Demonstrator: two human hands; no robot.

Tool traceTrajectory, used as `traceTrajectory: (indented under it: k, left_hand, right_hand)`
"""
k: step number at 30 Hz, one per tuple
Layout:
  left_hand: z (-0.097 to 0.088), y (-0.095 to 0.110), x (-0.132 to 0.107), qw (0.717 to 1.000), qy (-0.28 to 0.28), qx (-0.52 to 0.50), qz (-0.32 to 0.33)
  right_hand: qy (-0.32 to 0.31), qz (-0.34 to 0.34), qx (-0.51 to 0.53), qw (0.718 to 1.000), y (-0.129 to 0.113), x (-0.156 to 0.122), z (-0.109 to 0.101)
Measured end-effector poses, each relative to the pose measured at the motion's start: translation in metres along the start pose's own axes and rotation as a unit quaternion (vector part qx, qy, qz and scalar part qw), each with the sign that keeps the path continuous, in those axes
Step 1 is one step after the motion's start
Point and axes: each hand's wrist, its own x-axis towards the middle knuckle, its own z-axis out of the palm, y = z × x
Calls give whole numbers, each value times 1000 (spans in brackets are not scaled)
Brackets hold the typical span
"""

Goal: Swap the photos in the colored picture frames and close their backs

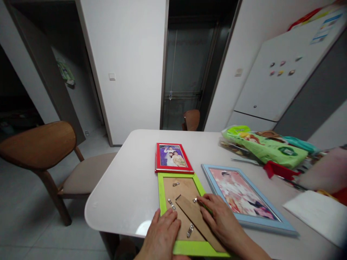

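A green photo frame [162, 195] lies face down on the table, its brown backing board [173, 189] showing. Small metal clips [190, 230] sit around the board, and a brown stand leg [193, 213] runs diagonally across it. My left hand [164, 233] rests flat over the frame's left side, fingers stretched forward. At the right side, my right hand [221, 218] has its fingers bent, the tips at a metal clip [195, 200] near the upper right of the board. Part of the frame's right edge is hidden under that hand.
A red photo frame [175, 169] touches the green one's far end. To the right lies a light blue photo frame [267, 221], picture up. Beyond it are a green package [271, 146], a red object [282, 172] and white paper [320, 216]. A wooden chair [40, 144] stands left.
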Motion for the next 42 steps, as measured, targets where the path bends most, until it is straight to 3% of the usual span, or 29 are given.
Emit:
traceTrajectory:
  k: [5,10,14,20,26,31,37,42]
  left_hand:
    - [-1,3,1,1000,-15,2,-23]
    - [-1,5,0,998,-34,10,-42]
    - [-3,5,-1,999,-19,12,-37]
    - [0,3,-3,999,-5,25,-25]
    - [4,-2,-4,999,2,22,-28]
    - [6,-4,-3,999,-2,12,-34]
    - [6,-5,-3,1000,1,6,-27]
    - [6,-7,-4,1000,-2,-6,-21]
  right_hand:
    - [1,-1,-63,998,2,12,3]
    - [-3,-17,-58,998,5,4,0]
    - [-5,-24,-54,998,-4,-5,-3]
    - [-73,-147,-5,986,-32,-27,-6]
    - [-78,-217,1,973,-27,-30,-8]
    - [-98,-181,23,978,-38,-18,-9]
    - [-77,-118,11,990,-54,22,13]
    - [-105,-139,-31,984,-59,31,21]
